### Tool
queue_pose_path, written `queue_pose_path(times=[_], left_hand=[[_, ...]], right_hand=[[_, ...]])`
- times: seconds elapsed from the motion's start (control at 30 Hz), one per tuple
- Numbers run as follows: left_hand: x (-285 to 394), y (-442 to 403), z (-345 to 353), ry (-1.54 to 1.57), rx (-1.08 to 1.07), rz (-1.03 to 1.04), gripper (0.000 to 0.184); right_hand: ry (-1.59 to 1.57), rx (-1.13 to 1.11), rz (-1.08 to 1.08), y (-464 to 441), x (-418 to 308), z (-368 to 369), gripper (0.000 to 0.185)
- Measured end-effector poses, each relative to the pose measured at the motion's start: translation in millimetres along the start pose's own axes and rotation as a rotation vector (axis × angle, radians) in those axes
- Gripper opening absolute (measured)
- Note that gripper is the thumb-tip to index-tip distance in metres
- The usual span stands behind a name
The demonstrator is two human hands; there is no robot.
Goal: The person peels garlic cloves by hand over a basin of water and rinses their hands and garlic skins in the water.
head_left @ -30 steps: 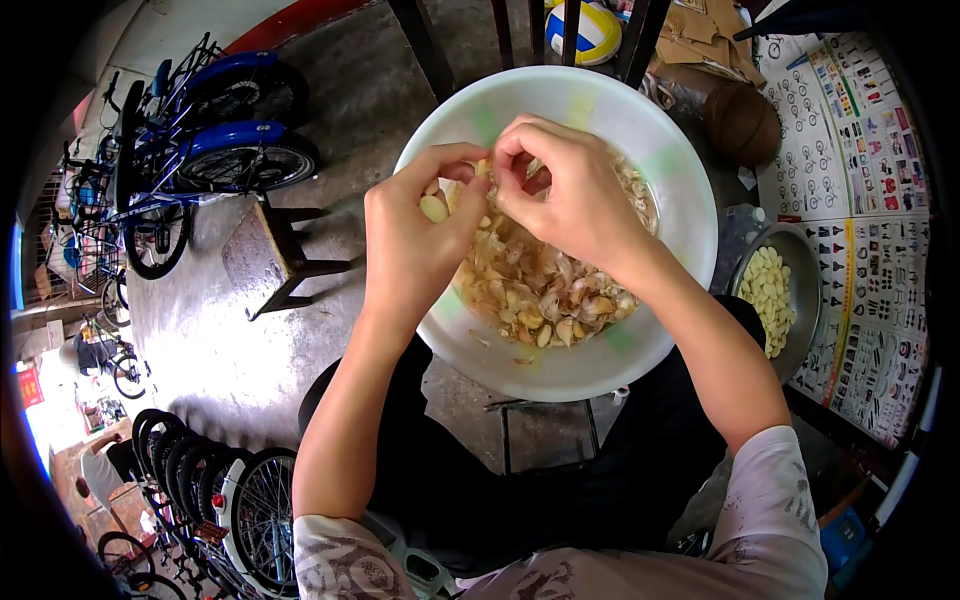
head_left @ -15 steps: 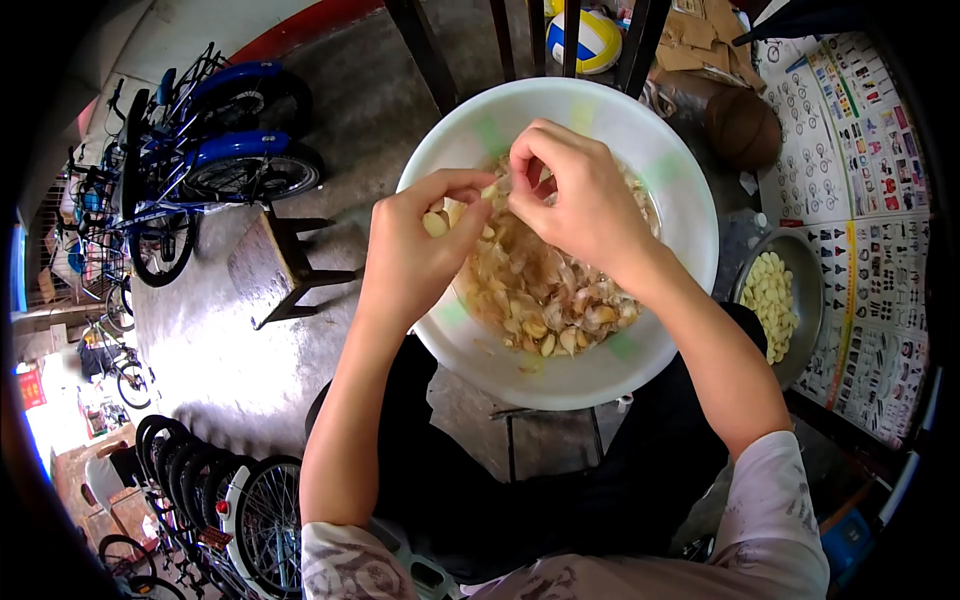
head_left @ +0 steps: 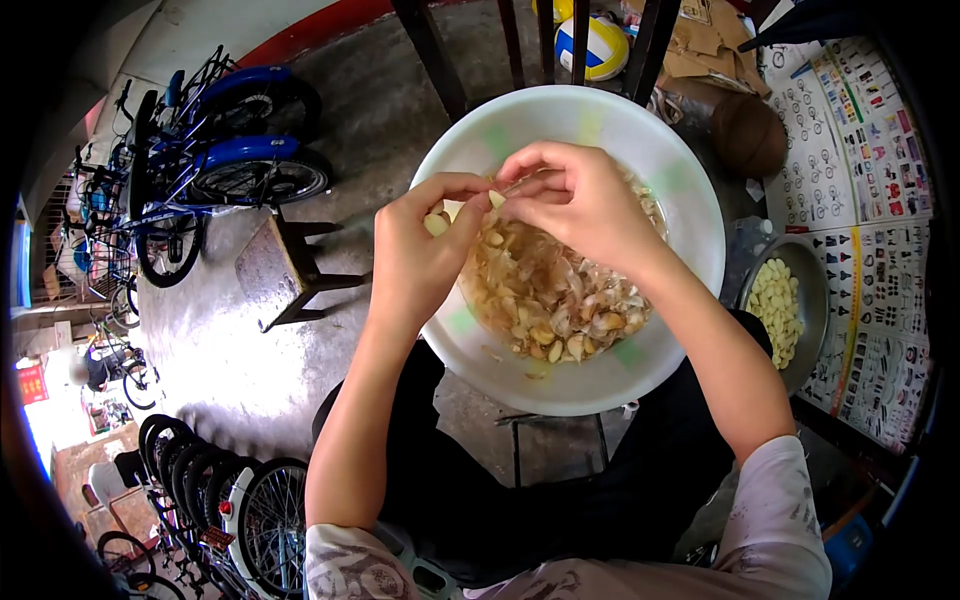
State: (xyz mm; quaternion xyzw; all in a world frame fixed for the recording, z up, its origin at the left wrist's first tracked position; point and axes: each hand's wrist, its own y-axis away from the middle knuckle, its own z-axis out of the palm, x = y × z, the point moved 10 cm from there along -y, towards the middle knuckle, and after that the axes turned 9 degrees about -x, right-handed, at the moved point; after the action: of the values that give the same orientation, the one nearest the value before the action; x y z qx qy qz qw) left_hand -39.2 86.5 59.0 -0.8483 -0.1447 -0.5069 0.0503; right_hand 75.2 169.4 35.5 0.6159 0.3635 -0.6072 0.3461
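My left hand (head_left: pixel 425 235) is closed over the left side of a large pale basin (head_left: pixel 690 240). Between its thumb and forefinger it pinches a garlic clove (head_left: pixel 496 199), and a few peeled cloves (head_left: pixel 436 222) sit in the curl of its fingers. My right hand (head_left: pixel 590 205) meets it from the other side, thumb and fingertips closed at the same clove. Below both hands, water in the basin holds loose brown garlic skins (head_left: pixel 560 275) and unpeeled cloves (head_left: pixel 575 346).
A metal bowl of peeled garlic cloves (head_left: pixel 775 310) stands right of the basin, beside a printed sheet (head_left: pixel 860 270). Left are a small wooden stool (head_left: pixel 275 265) and blue bicycles (head_left: pixel 240 150). A volleyball (head_left: pixel 597 48) and a brown ball (head_left: pixel 748 137) lie beyond the basin.
My right hand has moved left and slightly down, bringing its fingertips to the clove in my left hand. The left hand stays nearly where it was; the whole view has shifted slightly.
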Motion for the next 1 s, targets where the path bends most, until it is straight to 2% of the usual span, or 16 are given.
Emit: queue_pose_path(times=[0.03, 0.1, 0.13, 0.2, 0.33, 0.43, 0.6, 0.73, 0.8, 0.93, 1.0], left_hand=[[2, 0, -1, 0.000, 0.001, 0.000, 0.019], [12, 1, -2, -0.061, 0.000, 0.017, 0.019], [11, 1, -2, -0.060, 0.001, 0.015, 0.019], [28, 3, -2, -0.152, 0.032, 0.193, 0.020], [35, 3, -1, -0.169, 0.044, 0.295, 0.020], [37, 4, -3, -0.189, 0.024, 0.267, 0.018], [24, 4, -10, -0.106, 0.037, 0.063, 0.013], [10, 4, -10, 0.024, 0.042, 0.025, 0.014], [8, 3, -12, 0.154, 0.052, 0.023, 0.015], [4, 2, -11, 0.194, 0.040, -0.025, 0.017], [0, 2, -9, 0.247, 0.034, -0.058, 0.019]], right_hand=[[0.000, -0.001, -0.001, -1, -3, 0, 0.015], [-0.172, 0.038, 0.145, 1, 4, -3, 0.013], [-0.173, 0.037, 0.147, 1, 5, -2, 0.013], [-0.197, 0.045, 0.120, 1, 4, -2, 0.011], [-0.217, 0.041, 0.116, 0, 6, -3, 0.012], [-0.179, 0.006, 0.188, 3, 3, -3, 0.017], [-0.323, -0.028, 0.116, 2, -2, 3, 0.018], [-0.345, -0.044, 0.085, 4, -5, 3, 0.018], [-0.321, -0.056, 0.068, 2, -9, 1, 0.017], [-0.294, -0.040, 0.093, 3, -4, 3, 0.016], [-0.157, -0.017, 0.038, 2, -5, 1, 0.014]])
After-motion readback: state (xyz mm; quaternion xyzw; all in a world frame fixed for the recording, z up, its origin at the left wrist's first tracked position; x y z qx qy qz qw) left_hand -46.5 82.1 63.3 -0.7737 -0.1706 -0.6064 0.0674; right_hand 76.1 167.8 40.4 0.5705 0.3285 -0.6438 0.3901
